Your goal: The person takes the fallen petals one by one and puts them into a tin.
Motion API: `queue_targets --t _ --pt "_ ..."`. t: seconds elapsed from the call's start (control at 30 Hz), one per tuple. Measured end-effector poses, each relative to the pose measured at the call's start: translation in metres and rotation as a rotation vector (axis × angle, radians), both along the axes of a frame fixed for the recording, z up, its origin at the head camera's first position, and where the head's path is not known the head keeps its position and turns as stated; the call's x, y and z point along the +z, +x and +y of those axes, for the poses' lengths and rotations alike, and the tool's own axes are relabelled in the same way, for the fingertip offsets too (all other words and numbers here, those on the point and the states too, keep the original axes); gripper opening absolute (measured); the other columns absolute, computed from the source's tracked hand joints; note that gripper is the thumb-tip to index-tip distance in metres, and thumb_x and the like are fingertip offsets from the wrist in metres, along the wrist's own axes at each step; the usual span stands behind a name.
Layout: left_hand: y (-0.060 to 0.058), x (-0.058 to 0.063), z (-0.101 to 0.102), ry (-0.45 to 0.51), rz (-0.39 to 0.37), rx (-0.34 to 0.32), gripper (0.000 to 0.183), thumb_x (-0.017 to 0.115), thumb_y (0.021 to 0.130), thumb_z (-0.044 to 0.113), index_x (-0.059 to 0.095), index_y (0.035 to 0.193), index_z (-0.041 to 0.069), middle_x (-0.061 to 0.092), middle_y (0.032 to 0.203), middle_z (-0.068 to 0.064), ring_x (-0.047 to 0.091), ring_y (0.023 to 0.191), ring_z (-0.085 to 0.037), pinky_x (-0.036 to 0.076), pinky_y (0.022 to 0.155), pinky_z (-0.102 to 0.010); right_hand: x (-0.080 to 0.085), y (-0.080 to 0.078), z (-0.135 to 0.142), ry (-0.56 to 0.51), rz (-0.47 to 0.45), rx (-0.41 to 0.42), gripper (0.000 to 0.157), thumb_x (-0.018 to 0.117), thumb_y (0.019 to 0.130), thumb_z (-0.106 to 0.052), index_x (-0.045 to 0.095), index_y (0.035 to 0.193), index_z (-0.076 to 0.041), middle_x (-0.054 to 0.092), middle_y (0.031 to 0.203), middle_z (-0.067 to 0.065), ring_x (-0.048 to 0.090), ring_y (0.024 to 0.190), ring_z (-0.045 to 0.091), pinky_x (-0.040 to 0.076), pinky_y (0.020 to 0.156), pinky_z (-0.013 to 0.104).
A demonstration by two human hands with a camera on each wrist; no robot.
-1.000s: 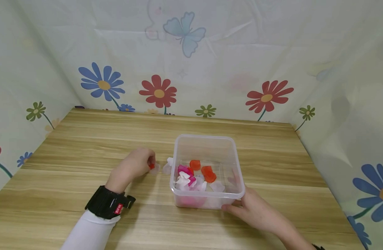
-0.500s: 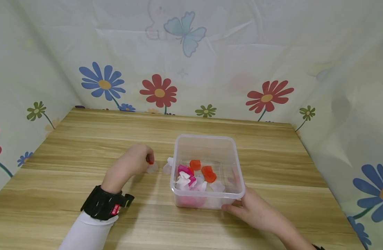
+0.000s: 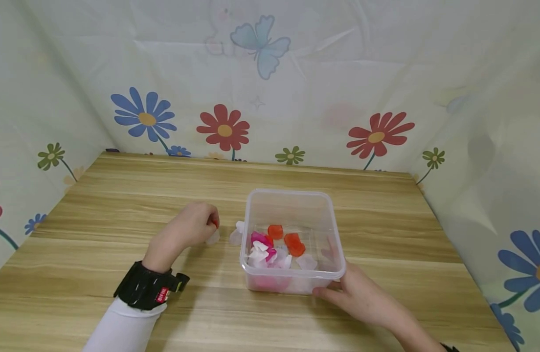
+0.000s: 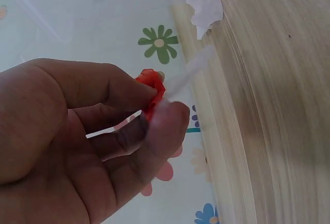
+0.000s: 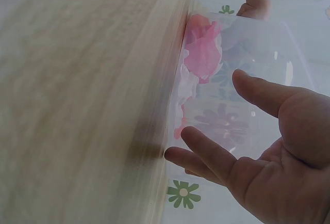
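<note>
My left hand pinches a red petal between thumb and fingertips, left of the clear plastic box. A translucent white petal sticks out from the same fingertips. Between that hand and the box, another white petal lies on the table. My right hand is at the near right corner of the box, fingers extended and spread along its side. Inside the box are red petals, magenta petals and white petals, bunched mostly toward the left.
The wood-grain table carries the box right of its middle. Floral-printed cloth walls the table in at the back and on both sides. A black wristband with a small camera is strapped round the left wrist.
Over the last second my left hand has shifted slightly back and left, drawing the red petal and the white petal closer into its fingertips. The right hand and the box have stayed put.
</note>
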State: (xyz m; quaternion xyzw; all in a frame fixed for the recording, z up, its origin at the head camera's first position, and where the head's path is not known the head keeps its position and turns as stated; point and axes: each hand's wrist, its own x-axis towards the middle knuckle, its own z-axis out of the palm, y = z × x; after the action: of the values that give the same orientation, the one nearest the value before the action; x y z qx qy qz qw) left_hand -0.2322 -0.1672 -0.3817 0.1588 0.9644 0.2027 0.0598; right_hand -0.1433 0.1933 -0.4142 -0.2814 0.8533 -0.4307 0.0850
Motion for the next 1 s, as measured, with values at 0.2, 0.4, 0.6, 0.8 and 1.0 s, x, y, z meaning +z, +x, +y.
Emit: queue_targets --t 0.2,0.4,0.6,0.8,1.0 --pt "-0.0007 -0.001 0.0012 -0.002 -0.01 -0.017 0.017 0.059 0.079 -0.008 0.064 0.081 0.008 0.056 0.075 0.0 0.051 0.068 -0.016 0.04 0.058 -0.024 0.0005 -0.0004 0.0006 0.007 -0.004 0.002 0.08 0.075 0.088 -0.008 0.024 0.149 -0.007 0.06 0.113 -0.001 0.061 0.102 0.014 0.047 0.089 0.024" --pt "-0.001 -0.0034 0.003 0.016 -0.018 -0.008 0.014 0.062 0.081 -0.006 0.065 0.085 0.007 0.055 0.075 0.0 0.051 0.068 -0.017 0.041 0.058 -0.024 0.0009 -0.0003 0.0005 0.005 -0.009 0.0 0.078 0.075 0.087 -0.007 0.025 0.148 -0.007 0.06 0.115 -0.001 0.061 0.103 0.015 0.046 0.09 0.024" --pt "-0.0011 -0.0046 0.0033 0.018 0.019 -0.038 0.013 0.061 0.086 -0.005 0.065 0.089 0.007 0.057 0.077 0.001 0.053 0.07 -0.017 0.043 0.06 -0.025 0.0011 -0.0001 0.0002 0.012 -0.004 -0.002 0.074 0.075 0.087 -0.008 0.029 0.145 -0.008 0.06 0.115 -0.002 0.061 0.104 0.014 0.046 0.09 0.024" --pt "-0.0013 -0.0056 0.0046 0.005 0.007 -0.043 0.01 0.06 0.09 -0.003 0.063 0.092 0.006 0.057 0.078 0.0 0.053 0.071 -0.017 0.043 0.061 -0.025 0.0009 0.0001 0.0002 0.006 -0.004 0.003 0.078 0.075 0.087 -0.006 0.026 0.148 -0.007 0.06 0.116 -0.001 0.061 0.104 0.015 0.047 0.089 0.025" --pt "-0.0012 -0.0068 0.0048 0.0 0.018 -0.045 0.009 0.062 0.088 -0.002 0.064 0.091 0.006 0.057 0.081 -0.001 0.053 0.074 -0.018 0.045 0.065 -0.027 0.0009 -0.0004 0.0004 -0.01 -0.022 0.014 0.071 0.074 0.088 -0.007 0.031 0.144 -0.008 0.06 0.114 -0.001 0.061 0.103 0.016 0.048 0.089 0.027"
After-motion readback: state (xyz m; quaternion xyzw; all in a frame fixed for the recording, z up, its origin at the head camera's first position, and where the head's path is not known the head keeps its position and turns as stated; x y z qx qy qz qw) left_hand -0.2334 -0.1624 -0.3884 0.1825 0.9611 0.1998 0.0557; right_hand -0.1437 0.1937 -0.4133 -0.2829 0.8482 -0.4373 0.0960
